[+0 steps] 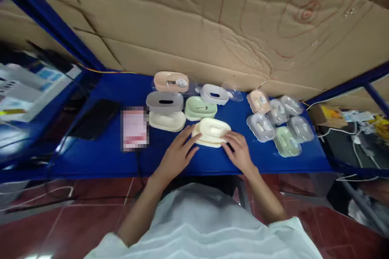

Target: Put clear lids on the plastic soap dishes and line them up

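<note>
A cream plastic soap dish (pixel 212 131) lies on the blue table (pixel 100 158), right in front of me. My left hand (pixel 178 154) rests flat beside its left end, fingers stretched out and touching the rim. My right hand (pixel 239 150) lies at its right end, fingers curled against the edge. Neither hand lifts the dish off the table.
Behind it lie more dishes: cream (pixel 167 121), grey (pixel 165 102), peach (pixel 171 81), green (pixel 200 108), white (pixel 214 94). Several clear-packed dishes (pixel 281 123) cluster at the right. A blurred pink card (pixel 134 128) and a black tablet (pixel 95 118) sit left. Cardboard (pixel 212 20) backs the table.
</note>
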### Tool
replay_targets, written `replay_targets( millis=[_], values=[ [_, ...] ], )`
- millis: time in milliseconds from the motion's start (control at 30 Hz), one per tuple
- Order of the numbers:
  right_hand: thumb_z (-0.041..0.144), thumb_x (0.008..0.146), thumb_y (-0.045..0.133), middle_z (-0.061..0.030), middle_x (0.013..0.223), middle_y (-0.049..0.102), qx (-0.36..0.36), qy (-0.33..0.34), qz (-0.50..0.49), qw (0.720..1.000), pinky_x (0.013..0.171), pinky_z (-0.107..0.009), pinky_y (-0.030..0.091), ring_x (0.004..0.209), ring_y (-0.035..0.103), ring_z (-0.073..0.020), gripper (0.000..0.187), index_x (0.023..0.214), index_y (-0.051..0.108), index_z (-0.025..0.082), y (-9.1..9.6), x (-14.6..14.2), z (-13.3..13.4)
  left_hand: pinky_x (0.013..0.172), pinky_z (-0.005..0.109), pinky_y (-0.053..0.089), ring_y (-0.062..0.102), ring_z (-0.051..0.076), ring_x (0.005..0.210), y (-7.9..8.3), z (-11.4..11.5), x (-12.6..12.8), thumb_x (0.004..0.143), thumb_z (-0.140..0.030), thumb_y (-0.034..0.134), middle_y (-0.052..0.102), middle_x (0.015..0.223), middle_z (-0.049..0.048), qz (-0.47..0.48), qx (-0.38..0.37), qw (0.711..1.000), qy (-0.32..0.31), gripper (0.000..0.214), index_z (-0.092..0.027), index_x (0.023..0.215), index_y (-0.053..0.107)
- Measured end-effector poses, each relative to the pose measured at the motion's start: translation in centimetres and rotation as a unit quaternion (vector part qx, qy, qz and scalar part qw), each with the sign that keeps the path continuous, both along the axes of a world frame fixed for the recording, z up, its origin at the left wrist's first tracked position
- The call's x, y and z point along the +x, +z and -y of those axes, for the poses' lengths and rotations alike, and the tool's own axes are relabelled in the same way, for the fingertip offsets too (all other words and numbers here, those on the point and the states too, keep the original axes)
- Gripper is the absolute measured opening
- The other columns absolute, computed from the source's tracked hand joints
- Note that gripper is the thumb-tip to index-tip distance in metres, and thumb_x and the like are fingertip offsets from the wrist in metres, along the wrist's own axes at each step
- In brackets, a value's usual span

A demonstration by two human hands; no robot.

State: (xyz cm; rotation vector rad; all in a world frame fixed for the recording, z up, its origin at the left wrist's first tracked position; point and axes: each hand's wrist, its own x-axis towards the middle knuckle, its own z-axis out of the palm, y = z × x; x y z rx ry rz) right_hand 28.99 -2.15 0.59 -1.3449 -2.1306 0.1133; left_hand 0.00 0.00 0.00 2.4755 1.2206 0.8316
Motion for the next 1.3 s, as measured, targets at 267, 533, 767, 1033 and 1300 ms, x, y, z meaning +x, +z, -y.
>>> replay_targets(
  millis=[267,533,767,1033,1300],
  values=[
    [0.042,0.108,0.058,-0.0116,0.130,0.075,-0.083,-0.019,0.102,0.991,0.110,-0.054,0.052,0.126,0.068,-0.0322,0.031,0.128,0.073,0.024,2.8,5.4,-5.2,0.112,0.053,0.055,0.069,0.029,0.121,0.2,3.6,-2.0,0.105,-0.027,0.063,0.073,0.127,0.0105,-0.025,0.011,0.999,0.019,0.017,-0.023,0.119,0.071],
    [0.030,0.101,0.060,-0.0171,0.126,0.077,-0.037,-0.138,0.050,0.988,0.115,-0.060,0.047,0.125,0.069,-0.0368,0.025,0.115,0.076,0.017,5.0,4.2,-16.4,0.109,0.049,0.055,0.064,0.029,0.126,0.3,4.8,-1.7,0.100,-0.020,0.068,0.067,0.126,0.0121,0.012,0.015,1.000,0.008,0.002,-0.021,0.101,0.069],
    [0.049,0.104,0.064,-0.0020,0.094,0.074,-0.044,-0.102,-0.307,0.945,0.085,-0.036,0.060,0.086,0.072,-0.0194,0.028,0.118,0.071,0.026,5.6,2.1,-6.3,0.108,0.045,0.055,0.064,0.029,0.131,-0.1,4.9,-1.5,0.097,-0.017,0.069,0.072,0.124,0.0104,0.033,0.009,0.999,0.017,0.007,-0.022,0.103,0.069],
    [0.054,0.110,0.045,-0.0017,0.077,0.070,-0.152,-0.252,-0.214,0.931,0.070,-0.035,0.056,0.069,0.065,-0.0195,0.046,0.125,0.076,0.022,3.3,5.2,2.1,0.110,0.050,0.054,0.063,0.033,0.133,-0.3,3.7,-1.3,0.098,-0.019,0.070,0.068,0.134,0.0142,0.010,0.022,0.999,0.031,0.009,-0.021,0.106,0.067],
    [0.034,0.112,0.037,-0.0199,0.147,0.065,-0.033,-0.150,0.063,0.986,0.120,-0.053,0.045,0.140,0.058,-0.0310,0.045,0.143,0.064,0.016,4.6,3.4,-6.4,0.113,0.050,0.057,0.061,0.031,0.136,-0.6,4.6,-1.8,0.099,-0.015,0.069,0.067,0.135,0.0148,0.048,0.024,0.998,0.032,0.012,-0.020,0.109,0.065]
  ],
)
